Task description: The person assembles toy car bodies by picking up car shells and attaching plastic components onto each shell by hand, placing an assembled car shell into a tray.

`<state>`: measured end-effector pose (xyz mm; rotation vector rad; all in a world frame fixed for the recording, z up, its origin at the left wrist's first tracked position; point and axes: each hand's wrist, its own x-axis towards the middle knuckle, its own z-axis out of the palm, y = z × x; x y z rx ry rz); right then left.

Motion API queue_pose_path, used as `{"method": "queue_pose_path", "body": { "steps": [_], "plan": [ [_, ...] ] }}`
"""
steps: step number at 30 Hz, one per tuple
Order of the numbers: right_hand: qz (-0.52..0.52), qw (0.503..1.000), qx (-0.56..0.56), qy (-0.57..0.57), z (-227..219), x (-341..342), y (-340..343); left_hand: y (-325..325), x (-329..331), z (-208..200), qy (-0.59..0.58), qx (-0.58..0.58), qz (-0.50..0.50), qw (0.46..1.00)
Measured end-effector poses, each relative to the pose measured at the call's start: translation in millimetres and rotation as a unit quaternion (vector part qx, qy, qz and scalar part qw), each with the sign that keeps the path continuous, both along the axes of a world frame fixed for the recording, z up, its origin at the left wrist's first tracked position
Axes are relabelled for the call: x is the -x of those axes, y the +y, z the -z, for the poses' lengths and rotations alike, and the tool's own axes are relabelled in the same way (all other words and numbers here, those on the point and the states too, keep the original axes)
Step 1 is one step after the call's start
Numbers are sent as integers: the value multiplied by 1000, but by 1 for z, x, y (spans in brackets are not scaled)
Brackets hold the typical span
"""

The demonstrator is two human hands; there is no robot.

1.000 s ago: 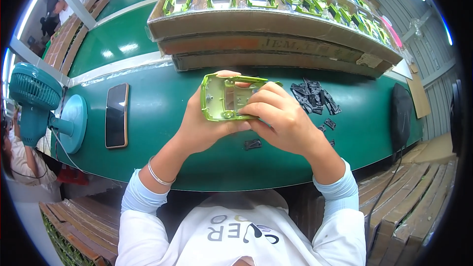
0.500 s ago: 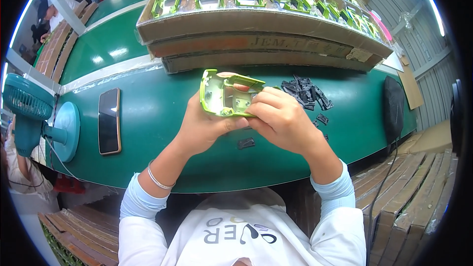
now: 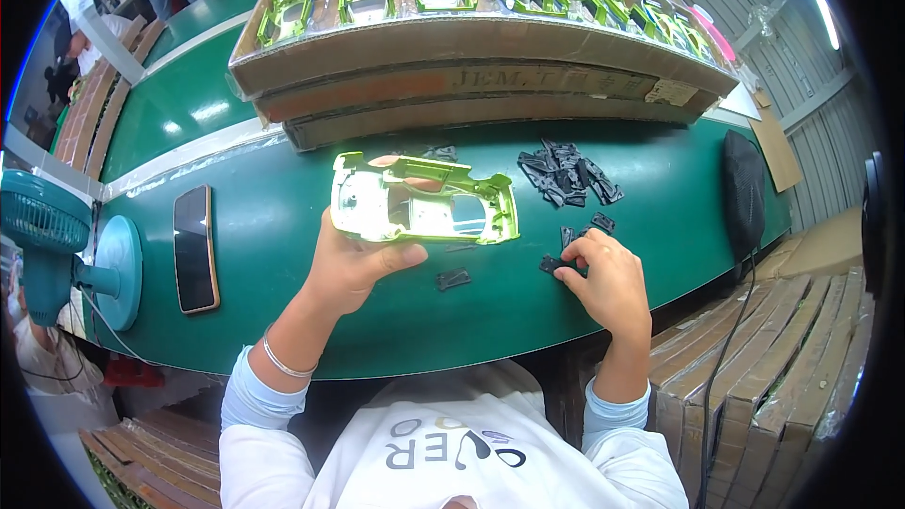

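I watched the left hand [image 3: 353, 271] grasp a lime-green plastic shell shaped like a toy car body [image 3: 366, 212], held open side up above the dark green counter [image 3: 443, 335] near the centre of the frame. Right of centre, the right hand [image 3: 608, 285] had thumb and fingertips at a small flat black plastic part [image 3: 549, 265]; I couldn't tell whether they gripped it. The step in hand looked like picking up that part; the next move, I judged, called for a sure pinch and a steady shell
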<state>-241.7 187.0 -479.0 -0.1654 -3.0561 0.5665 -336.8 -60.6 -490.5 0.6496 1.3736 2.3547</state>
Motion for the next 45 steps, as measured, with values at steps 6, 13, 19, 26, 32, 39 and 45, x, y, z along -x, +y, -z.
{"method": "queue_pose_path", "body": {
  "steps": [6, 13, 19, 26, 32, 39, 45],
  "plan": [
    [-8, 1000, 21, -13, 1, 6, -6, -4, -1, 0, 11, 25, -2, 1000],
    [6, 990, 137, 14, 8, 10, -18, -7, 0, -4, 17, 31, -23, 999],
    [-1, 990, 107, 93, 16, 23, -22, -7, 2, -6, 24, -6, -38, 999],
    [-168, 981, 84, 49, -3, 50, -65, -14, 5, -5, 44, 32, -48, 997],
    [-234, 966, 94, 62, 13, 63, -73, -13, 7, -9, 49, 13, -68, 996],
    [-272, 957, 98, -10, 4, 71, -70, -19, 8, -12, 41, 7, -80, 996],
    [-261, 959, 108, -10, -13, 80, -52, -16, 10, -13, 32, 1, -90, 995]
  ]
}}
